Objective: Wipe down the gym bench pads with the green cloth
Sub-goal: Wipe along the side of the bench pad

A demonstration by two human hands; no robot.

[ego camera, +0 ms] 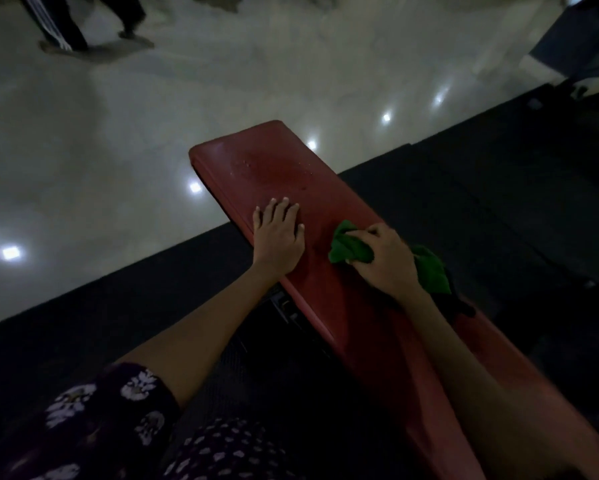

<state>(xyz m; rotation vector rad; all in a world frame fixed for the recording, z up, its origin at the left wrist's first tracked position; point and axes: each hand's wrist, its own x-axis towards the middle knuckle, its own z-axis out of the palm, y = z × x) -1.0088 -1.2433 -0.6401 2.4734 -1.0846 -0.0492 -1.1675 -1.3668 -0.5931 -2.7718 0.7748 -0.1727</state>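
The right hand (pixel 382 252) grips the bunched green cloth (pixel 351 249) on the middle of the red bench pad (pixel 273 164). The left hand (pixel 279 237) lies flat and open beside it. Drops near the far end may stay unwiped if the strokes stop short.

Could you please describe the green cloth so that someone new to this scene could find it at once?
Find the long red bench pad running over the dark mat. On its near half, the right hand holds the cloth bunched on the pad, beside the flat left hand. It is the only bright green thing here.
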